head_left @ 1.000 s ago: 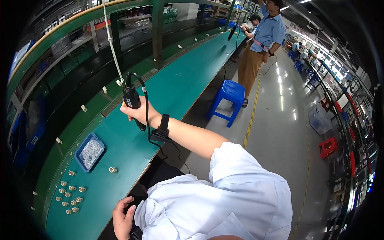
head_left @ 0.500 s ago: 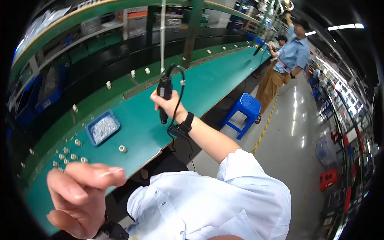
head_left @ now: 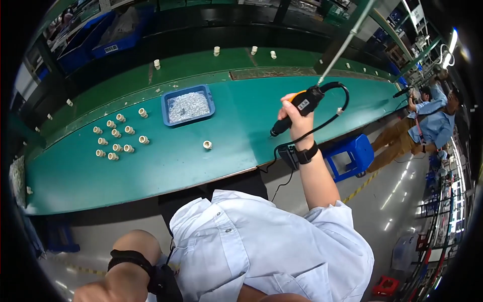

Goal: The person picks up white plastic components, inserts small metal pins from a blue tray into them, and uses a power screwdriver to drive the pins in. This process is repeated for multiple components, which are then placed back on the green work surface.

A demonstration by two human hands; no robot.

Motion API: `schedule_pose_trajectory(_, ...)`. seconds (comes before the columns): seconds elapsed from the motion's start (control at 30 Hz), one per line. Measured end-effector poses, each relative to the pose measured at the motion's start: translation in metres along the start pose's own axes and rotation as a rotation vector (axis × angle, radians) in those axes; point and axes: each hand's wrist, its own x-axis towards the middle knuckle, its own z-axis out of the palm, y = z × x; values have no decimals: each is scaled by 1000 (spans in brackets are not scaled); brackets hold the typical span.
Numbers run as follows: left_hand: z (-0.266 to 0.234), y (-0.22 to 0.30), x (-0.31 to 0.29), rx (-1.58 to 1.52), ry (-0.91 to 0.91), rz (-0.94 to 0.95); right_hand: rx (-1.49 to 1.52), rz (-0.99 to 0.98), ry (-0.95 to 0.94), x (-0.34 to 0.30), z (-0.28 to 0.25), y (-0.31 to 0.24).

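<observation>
My right hand (head_left: 298, 117) is wrapped round a black electric screwdriver (head_left: 307, 102), which hangs from a pale rod and has a black cable looping off its top. Its tip points down, close over the green tabletop. To its left a lone cream-coloured cylindrical fitting (head_left: 207, 145) stands on the table. Farther left several matching fittings (head_left: 116, 133) stand in a loose group. Behind them is a blue tray (head_left: 191, 121) holding a heap of small silvery parts (head_left: 188, 106). Low at the picture's lower left edge is my left hand (head_left: 94, 293), away from the table, its fingers cut off from view.
The green workbench (head_left: 236, 136) runs across to the far right. More fittings stand along the dark green strip (head_left: 186, 65) behind it. Blue bins (head_left: 118, 38) sit at the back left. A blue stool (head_left: 352, 156) is beside my right forearm. Two people work farther right.
My view has swung so the bench lies more level. My left hand has dropped back toward the lower edge. The right hand still holds the screwdriver, now farther right in the picture.
</observation>
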Motion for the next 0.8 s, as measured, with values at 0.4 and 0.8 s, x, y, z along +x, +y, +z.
schedule_pose_trajectory(0.4,-145,-92,-37,1571,246,-834,211,1,-277,20,-1,-4)
schedule_pose_trajectory(0.8,-145,-144,-35,1233,-274,-1101,352,214,-612,141,-53,27)
